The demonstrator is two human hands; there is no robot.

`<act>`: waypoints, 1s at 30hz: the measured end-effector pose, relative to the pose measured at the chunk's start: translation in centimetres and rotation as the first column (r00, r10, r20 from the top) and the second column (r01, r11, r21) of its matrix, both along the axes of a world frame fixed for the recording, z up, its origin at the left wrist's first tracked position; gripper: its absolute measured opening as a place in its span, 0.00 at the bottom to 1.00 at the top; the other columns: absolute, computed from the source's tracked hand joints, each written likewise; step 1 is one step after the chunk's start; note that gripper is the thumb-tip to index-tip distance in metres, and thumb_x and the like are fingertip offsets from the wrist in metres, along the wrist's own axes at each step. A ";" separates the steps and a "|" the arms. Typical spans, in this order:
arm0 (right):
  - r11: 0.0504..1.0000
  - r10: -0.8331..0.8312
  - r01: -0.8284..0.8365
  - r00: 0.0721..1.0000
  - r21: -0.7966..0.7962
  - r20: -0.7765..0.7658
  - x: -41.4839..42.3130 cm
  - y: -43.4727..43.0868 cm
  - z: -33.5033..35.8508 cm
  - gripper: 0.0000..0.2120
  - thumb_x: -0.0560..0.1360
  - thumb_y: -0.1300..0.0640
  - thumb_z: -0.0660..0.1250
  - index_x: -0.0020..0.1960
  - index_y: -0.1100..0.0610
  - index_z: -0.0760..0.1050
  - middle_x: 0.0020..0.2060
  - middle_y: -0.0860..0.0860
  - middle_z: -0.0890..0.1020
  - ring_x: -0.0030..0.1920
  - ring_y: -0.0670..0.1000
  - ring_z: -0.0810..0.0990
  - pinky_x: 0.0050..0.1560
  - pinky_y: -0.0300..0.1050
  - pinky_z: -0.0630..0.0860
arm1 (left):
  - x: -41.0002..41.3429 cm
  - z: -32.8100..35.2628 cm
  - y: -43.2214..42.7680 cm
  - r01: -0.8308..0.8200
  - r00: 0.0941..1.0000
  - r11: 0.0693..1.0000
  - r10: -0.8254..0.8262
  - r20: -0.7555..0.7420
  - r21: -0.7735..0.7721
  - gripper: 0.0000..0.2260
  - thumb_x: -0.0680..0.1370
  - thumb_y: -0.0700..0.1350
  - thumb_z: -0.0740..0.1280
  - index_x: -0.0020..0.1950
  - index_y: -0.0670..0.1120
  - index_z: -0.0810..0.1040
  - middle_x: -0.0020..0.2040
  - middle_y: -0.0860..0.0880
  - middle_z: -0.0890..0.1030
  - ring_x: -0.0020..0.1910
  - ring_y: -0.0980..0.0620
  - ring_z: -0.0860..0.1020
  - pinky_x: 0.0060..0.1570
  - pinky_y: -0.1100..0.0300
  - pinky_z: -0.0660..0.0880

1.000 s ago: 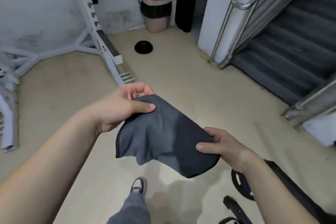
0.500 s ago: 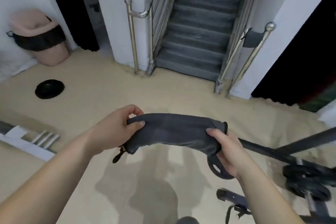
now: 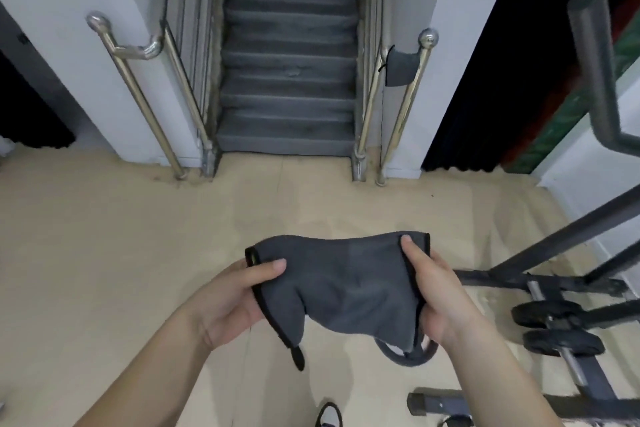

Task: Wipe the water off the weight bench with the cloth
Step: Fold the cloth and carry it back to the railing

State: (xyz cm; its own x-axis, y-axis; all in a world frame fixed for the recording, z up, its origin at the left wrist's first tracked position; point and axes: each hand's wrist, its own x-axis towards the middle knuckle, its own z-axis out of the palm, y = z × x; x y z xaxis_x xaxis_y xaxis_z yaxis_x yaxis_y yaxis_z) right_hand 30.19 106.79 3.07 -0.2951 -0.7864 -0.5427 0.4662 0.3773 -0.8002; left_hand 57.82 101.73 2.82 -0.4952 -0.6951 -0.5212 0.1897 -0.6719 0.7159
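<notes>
A dark grey cloth (image 3: 341, 282) with a black hem hangs between my two hands at waist height over the beige floor. My left hand (image 3: 230, 300) pinches its left edge with thumb on top. My right hand (image 3: 438, 295) grips its right edge, thumb over the upper corner. A black tag dangles from the cloth's lower left corner. The dark metal frame (image 3: 540, 279) of gym equipment stands at the right; no bench pad shows in view.
A grey staircase (image 3: 289, 80) with steel handrails (image 3: 138, 90) rises straight ahead. Another grey cloth (image 3: 400, 66) hangs on the right rail. Black dumbbell plates (image 3: 554, 326) lie on the floor at the right. My shoe (image 3: 329, 416) shows at the bottom.
My view has swung right from the white rack and bin to face the stairs. Both hands stayed on the cloth, which is now spread flatter, and my right hand has shifted its grip.
</notes>
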 end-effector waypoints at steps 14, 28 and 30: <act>0.965 0.263 -0.262 0.955 0.031 -0.137 3.2 -31.5 0.0 0.10 0.80 0.51 0.71 0.60 0.52 0.82 0.51 0.55 0.89 0.51 0.54 0.89 0.48 0.50 0.84 | -8.8 0.0 -30.2 0.062 0.916 0.962 0.051 0.398 -0.267 0.09 0.84 0.53 0.63 0.57 0.57 0.83 0.50 0.55 0.88 0.49 0.55 0.87 0.54 0.54 0.83; 0.994 0.044 -0.027 0.986 0.101 -0.164 -9.4 -53.7 1.9 0.44 0.77 0.25 0.42 0.62 0.53 0.84 0.45 0.58 0.86 0.45 0.56 0.84 0.50 0.50 0.82 | -25.5 0.7 -57.2 0.387 0.916 0.921 -0.379 0.133 -0.036 0.17 0.80 0.62 0.67 0.63 0.54 0.80 0.50 0.48 0.87 0.50 0.46 0.86 0.60 0.43 0.80; 0.996 0.070 -0.065 0.993 0.057 -0.099 -13.4 -55.5 1.5 0.49 0.75 0.23 0.39 0.64 0.56 0.83 0.50 0.63 0.86 0.47 0.59 0.84 0.48 0.52 0.81 | -28.8 0.5 -59.9 0.450 0.887 0.888 -0.432 0.165 -0.095 0.16 0.77 0.57 0.72 0.63 0.54 0.81 0.55 0.47 0.87 0.55 0.46 0.86 0.61 0.43 0.80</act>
State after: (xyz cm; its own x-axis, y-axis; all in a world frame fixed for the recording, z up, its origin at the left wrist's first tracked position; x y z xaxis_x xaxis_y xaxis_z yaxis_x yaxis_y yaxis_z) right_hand 16.74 51.30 4.53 -0.2977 -0.7768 -0.5549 0.3559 0.4491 -0.8195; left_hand 29.02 41.85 3.37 -0.6968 -0.4862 -0.5273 -0.2098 -0.5649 0.7981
